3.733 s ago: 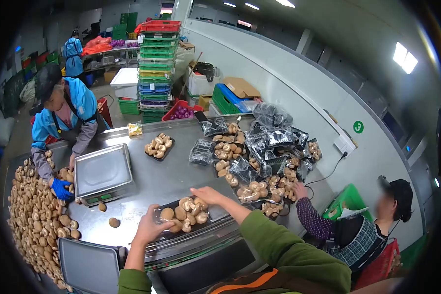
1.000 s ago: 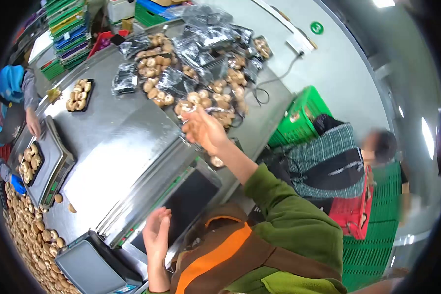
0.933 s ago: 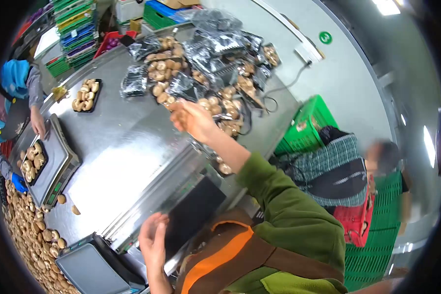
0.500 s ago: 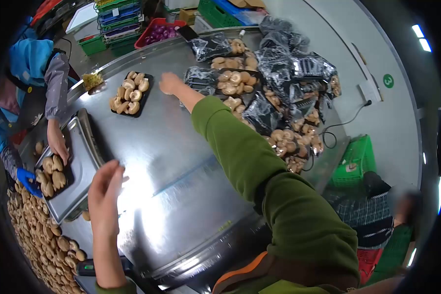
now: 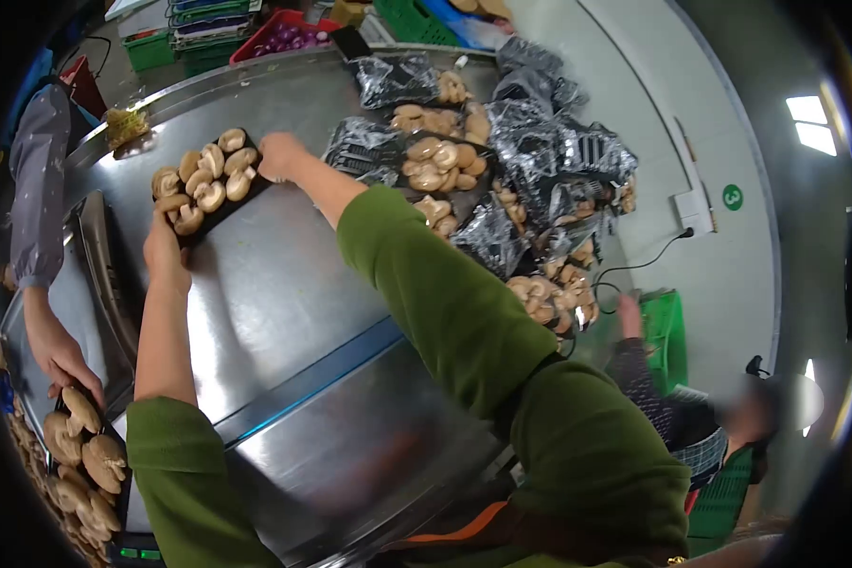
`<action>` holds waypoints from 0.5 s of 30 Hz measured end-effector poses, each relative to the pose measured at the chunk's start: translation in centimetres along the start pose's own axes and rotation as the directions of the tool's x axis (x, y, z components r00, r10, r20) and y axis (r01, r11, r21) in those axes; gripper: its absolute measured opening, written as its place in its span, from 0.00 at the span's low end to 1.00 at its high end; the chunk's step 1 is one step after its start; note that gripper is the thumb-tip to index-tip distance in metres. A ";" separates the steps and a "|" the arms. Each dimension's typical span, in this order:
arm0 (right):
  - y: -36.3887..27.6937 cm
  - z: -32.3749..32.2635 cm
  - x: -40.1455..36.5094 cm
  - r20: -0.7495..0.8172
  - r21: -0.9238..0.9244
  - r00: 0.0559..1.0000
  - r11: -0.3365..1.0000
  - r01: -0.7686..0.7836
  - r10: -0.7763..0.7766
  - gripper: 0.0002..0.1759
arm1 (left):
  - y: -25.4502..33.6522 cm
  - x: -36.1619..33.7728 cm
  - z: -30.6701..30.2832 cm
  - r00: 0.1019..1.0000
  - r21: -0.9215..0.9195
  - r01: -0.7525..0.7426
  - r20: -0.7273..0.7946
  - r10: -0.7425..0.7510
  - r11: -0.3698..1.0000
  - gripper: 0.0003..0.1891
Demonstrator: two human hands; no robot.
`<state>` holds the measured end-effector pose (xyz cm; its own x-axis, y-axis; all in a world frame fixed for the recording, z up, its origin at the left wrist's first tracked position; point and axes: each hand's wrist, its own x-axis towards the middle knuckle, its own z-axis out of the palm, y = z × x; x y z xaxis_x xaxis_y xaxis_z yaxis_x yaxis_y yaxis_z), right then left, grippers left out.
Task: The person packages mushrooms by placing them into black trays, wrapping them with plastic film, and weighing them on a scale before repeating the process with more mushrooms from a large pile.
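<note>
A black tray (image 5: 225,214) filled with brown mushrooms (image 5: 209,196) is between my hands over the steel table. My left hand (image 5: 166,244) grips its near left end, fingers partly hidden under the tray and mushrooms. At the opposite end, my right hand (image 5: 280,157) closes on the tray's right edge. Just right of that hand lies a film-wrapped black tray (image 5: 362,144). More wrapped mushroom trays (image 5: 442,165) are heaped beyond it, some face up and some turned over.
At left, a co-worker's hand (image 5: 64,358) touches another mushroom tray (image 5: 90,461) near a metal scale platform (image 5: 62,284). Loose mushrooms lie lower left. A small yellowish pack (image 5: 126,128) sits near the table's far edge. Another person (image 5: 691,426) is beside a green crate (image 5: 663,341) at right.
My left hand has reached forward to the tray, and my right hand has moved left onto its other end. The co-worker's tray has shifted down toward the lower left of the view.
</note>
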<state>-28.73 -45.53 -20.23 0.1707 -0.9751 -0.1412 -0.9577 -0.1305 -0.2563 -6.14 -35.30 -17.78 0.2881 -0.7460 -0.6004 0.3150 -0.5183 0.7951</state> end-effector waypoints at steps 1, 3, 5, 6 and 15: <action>0.2 -1.0 -1.3 -0.004 -0.021 1.000 1.000 0.002 -0.002 0.13 | -0.7 0.3 0.0 1.000 -0.077 0.010 0.007 -0.009 0.997 0.28; 0.2 -3.0 -4.9 -0.023 0.296 0.998 0.954 -0.042 0.051 0.09 | -1.1 -0.7 0.2 1.000 -0.166 0.011 0.019 -0.008 0.986 0.29; 0.9 -3.9 -7.4 -0.044 0.358 0.998 0.933 -0.032 0.051 0.09 | 0.0 -3.6 0.7 0.999 -0.038 0.047 -0.021 -0.048 0.998 0.28; 1.2 -4.6 -8.7 -0.045 0.424 0.997 0.905 -0.031 0.056 0.12 | 0.5 -5.1 1.1 0.999 -0.051 0.038 -0.016 -0.038 0.998 0.28; 0.1 -15.8 -26.0 0.049 0.759 0.981 0.632 -0.157 0.185 0.14 | 1.7 -19.4 0.5 1.000 -0.063 -0.024 -0.005 0.024 0.998 0.26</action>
<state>-36.95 -22.99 -1.49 0.0015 -0.9725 -0.2330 -0.4562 0.2066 -0.8656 -11.67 -21.92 -4.73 0.2998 -0.7561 -0.5818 0.3640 -0.4730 0.8023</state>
